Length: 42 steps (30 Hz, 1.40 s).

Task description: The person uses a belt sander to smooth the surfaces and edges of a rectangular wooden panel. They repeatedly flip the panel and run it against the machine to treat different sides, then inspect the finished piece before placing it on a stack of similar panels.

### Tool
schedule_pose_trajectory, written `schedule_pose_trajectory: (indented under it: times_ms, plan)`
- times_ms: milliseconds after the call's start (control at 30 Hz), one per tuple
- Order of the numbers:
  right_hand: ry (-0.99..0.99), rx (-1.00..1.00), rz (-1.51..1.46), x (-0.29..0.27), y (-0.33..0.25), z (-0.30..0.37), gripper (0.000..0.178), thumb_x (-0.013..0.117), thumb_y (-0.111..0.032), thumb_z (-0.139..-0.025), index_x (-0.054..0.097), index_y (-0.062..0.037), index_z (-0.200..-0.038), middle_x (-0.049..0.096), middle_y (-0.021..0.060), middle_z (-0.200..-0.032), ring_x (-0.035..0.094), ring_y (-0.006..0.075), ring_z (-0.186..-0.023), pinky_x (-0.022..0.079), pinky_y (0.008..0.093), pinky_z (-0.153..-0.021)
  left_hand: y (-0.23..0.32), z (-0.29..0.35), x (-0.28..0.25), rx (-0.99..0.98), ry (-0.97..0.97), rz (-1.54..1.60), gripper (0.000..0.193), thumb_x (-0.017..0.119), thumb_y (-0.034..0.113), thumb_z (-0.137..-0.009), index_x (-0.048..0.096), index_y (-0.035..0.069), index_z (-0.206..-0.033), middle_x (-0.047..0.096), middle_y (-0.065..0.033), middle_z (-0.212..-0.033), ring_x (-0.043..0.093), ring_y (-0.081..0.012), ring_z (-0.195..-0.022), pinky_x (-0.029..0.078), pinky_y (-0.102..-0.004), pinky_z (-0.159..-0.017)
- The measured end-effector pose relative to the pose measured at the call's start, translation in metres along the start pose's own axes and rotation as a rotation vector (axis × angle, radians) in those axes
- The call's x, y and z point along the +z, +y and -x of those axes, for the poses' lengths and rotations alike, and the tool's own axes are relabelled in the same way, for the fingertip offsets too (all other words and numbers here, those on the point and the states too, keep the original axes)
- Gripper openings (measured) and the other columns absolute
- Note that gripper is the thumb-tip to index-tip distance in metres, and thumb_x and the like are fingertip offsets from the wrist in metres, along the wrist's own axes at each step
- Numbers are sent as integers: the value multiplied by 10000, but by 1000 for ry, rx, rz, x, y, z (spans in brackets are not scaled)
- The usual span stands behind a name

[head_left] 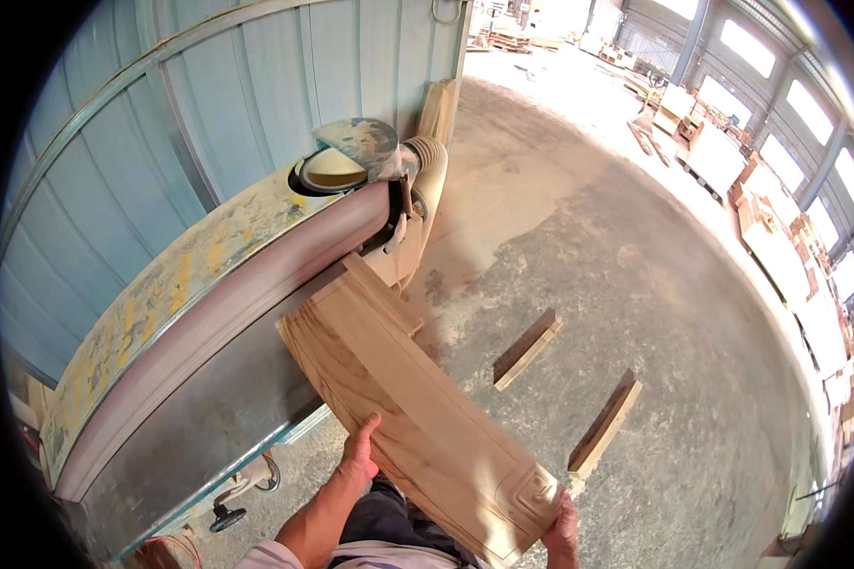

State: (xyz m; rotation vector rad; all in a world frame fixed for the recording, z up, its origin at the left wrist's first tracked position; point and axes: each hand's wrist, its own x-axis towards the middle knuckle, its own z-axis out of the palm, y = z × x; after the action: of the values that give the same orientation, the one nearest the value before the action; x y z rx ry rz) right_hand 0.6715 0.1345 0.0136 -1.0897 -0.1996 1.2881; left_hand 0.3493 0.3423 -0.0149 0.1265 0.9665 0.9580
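A long wooden panel (417, 408) with carved lines along its edges slants across the middle. Its far end lies over the grey metal table (213, 408) of an edge belt sander, close to the pinkish sanding belt (242, 299). My left hand (360, 453) grips the panel's left edge, thumb on top and fingers hidden underneath. At the near right corner, beside a carved square motif, my right hand (561, 533) holds the panel's end. A wooden strip (384, 292) sits along the far right side of the panel at the table's end.
Two wooden strips (528, 351) (605, 429) rest on the dusty concrete floor (692, 379) to the right. A ribbed hose (429, 156) joins the sander's far end. Blue metal sheeting (247, 85) stands behind the machine. A black-handled wheel (228, 515) juts out below the table. Stacked wood lines the far right.
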Motion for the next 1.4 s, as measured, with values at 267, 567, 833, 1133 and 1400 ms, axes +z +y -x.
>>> schedule_pose_trajectory:
  times_ms: [267,567,833,1133,1400]
  plan:
    - [124,84,-82,11,19,3,533,469,-422,-892,439,-38,-1261,521,117,-1209,521,286,-1096,451,455,-912,16,1,1,16,76,11,638,712,289,-746,432,45,-1264,518,-107,-1222,494,-275,-1123,426,-451,-936]
    - [182,53,-52,24,15,-5,520,497,-393,-880,441,-54,-1271,524,109,-1232,524,284,-1108,428,433,-950,22,-1,7,94,209,-24,642,743,269,-725,443,34,-1242,534,-103,-1193,520,-269,-1090,456,-448,-905]
    - [188,71,-64,36,14,-14,514,460,-391,-898,443,-39,-1271,519,115,-1247,523,279,-1115,432,425,-947,30,-11,4,93,230,-44,725,774,287,-694,419,32,-1273,509,-111,-1223,507,-269,-1100,457,-443,-901]
    - [240,111,-121,55,20,-24,530,477,-388,-883,433,-32,-1273,515,128,-1238,522,301,-1108,444,454,-928,45,-28,-10,66,204,-30,680,760,284,-712,438,44,-1261,523,-106,-1214,514,-266,-1098,458,-450,-897]
    - [265,121,-102,61,21,-29,560,475,-416,-873,435,-23,-1270,521,135,-1225,533,301,-1091,452,459,-918,43,-36,-19,22,203,-4,586,719,249,-763,454,46,-1244,522,-112,-1218,511,-278,-1103,451,-473,-910]
